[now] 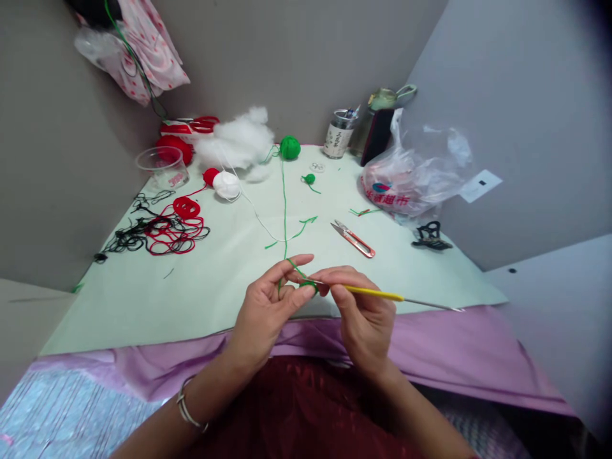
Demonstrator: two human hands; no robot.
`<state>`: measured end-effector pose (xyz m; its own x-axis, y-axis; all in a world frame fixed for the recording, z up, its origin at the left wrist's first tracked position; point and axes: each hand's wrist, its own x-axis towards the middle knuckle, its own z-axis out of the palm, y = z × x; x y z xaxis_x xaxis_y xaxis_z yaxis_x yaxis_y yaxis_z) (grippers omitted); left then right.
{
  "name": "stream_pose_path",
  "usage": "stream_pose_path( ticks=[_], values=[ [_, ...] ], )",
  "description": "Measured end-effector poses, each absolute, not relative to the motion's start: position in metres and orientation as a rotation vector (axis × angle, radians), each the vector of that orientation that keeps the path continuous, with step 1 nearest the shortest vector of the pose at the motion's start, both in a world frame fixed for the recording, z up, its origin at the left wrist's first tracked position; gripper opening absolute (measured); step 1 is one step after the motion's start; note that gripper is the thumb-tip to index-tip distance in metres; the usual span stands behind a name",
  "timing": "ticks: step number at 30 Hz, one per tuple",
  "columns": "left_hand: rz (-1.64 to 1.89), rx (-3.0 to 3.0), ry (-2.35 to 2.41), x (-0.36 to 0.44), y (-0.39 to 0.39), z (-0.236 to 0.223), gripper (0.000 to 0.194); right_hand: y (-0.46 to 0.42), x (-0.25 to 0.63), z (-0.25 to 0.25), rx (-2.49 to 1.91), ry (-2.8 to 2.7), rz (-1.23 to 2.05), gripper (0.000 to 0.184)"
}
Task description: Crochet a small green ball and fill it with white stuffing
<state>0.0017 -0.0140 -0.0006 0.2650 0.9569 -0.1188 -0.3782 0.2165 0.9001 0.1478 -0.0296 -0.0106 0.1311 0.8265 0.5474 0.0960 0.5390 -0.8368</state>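
Near the tabletop's [229,280] front edge, a small green crocheted piece [308,289] is being pinched by the left hand [268,303]; beside it, the yellow-handled hook [377,292] is being gripped in the right hand's [366,312] fingers, its free end being pointed past that edge.

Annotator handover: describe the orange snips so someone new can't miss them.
On the pale green table cover, find the right hand holding the yellow-handled hook. Just beyond that hand lie slim orange snips, blades pointing away and to the left. Unlike the red scissors near the back wall, they show no finger loops.
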Motion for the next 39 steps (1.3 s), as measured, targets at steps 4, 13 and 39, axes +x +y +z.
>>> stream_pose_path(
  ticks=[4,13,39],
  values=[
    [1.119,0.742,0.779,0.003,-0.013,0.0,0.045,-0.034,0.152,-0.011,-0.975,-1.663,0.259,0.032],
    [1.173,0.617,0.734,0.005,-0.01,0.008,0.048,-0.026,0.148,-0.008,-0.948,-1.434,0.457,0.025],
    [1.05,0.863,0.76,0.0,-0.012,0.003,0.067,-0.025,0.151,-0.006,-0.851,-1.251,0.804,0.017]
  ],
)
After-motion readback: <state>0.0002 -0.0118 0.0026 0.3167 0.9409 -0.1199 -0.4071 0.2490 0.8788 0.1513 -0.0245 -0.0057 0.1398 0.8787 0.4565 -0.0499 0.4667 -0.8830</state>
